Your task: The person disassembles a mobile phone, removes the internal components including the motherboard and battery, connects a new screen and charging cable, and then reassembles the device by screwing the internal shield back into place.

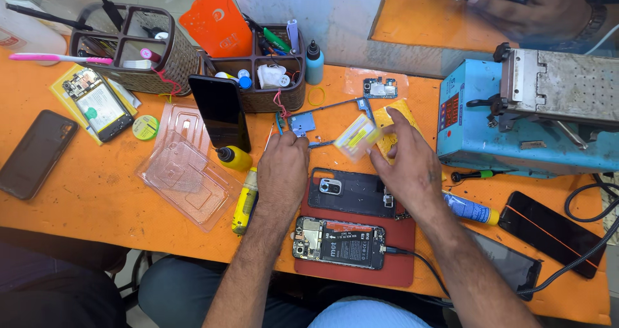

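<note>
- Orange bench top [97, 192]: near its left edge lie a dark phone [35, 154] and a clear plastic tray [187, 167], with a yellow bottle [234, 158] just beside the tray.
- Your left hand [284, 167] is closed, pinning the thin phone frame [322, 118] — springy and easily bent, so hold it by its edges.
- Your right hand [406, 163] pinches a small yellow-banded film strip [356, 138] above the frame; it looks light and floppy, so grip one end.
- Toward the front edge, an opened phone [338, 241] sits on a red mat [400, 238].
- A blue machine [522, 121] stands at the right.
</note>
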